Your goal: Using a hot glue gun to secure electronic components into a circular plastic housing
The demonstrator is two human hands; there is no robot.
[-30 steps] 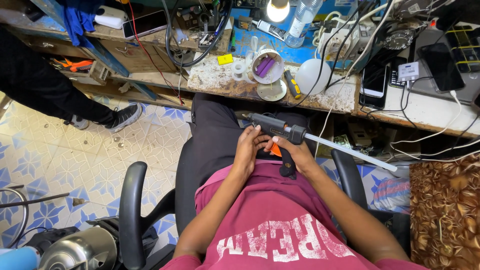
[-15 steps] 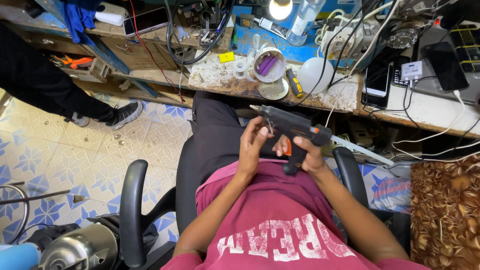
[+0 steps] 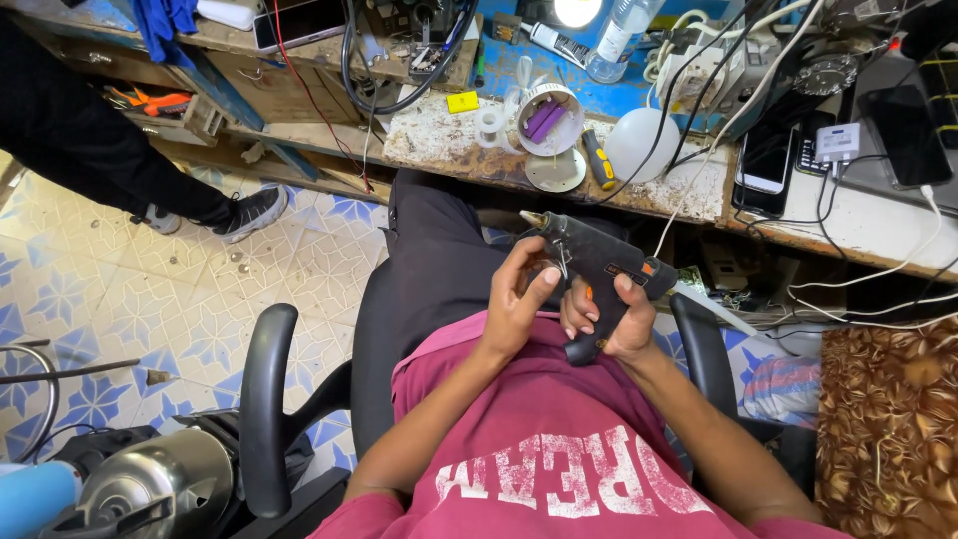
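Down over the lap, the right hand wraps closed around the handle of a black glue gun, nozzle toward the worktop edge. The left hand curls its fingers against the gun's trigger side.

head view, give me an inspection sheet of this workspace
surface: worn wooden bench, paint flaked and stained
job's things: black glue gun held over the lap, nozzle pointing left
clutter: white bulb, round open lamp housing, yellow-handled screwdriver, clear bottle, phones
grippers: right hand wrapped round the gun's handle; left hand touching the gun near the trigger
cables: white cord running from the gun up to the bench; black and white leads tangled at the back
surroundings: black office chair, patterned floor tiles, another person's shoe
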